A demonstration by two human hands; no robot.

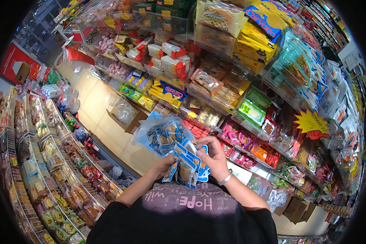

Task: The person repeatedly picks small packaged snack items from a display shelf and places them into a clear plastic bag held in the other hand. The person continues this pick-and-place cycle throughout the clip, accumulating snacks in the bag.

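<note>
A bunch of blue-and-white snack packets [186,168] with clear fronts is held close to my body. My left hand [164,167] grips the bunch at its left edge. My right hand [214,157], with a bracelet at the wrist, pinches packets at the upper right between thumb and fingers. Just beyond the bunch is an open clear plastic bag [140,129]. More small blue-edged packets [164,137] lie inside it. What supports the bag from below is hidden.
Tiered shelves with clear plastic bins [213,94] of packaged snacks rise ahead and to the right. A yellow star-shaped sign [311,123] juts from them. Wire racks [53,149] of packaged food stand at the left. An open cardboard box [134,123] sits on the tiled floor [93,100].
</note>
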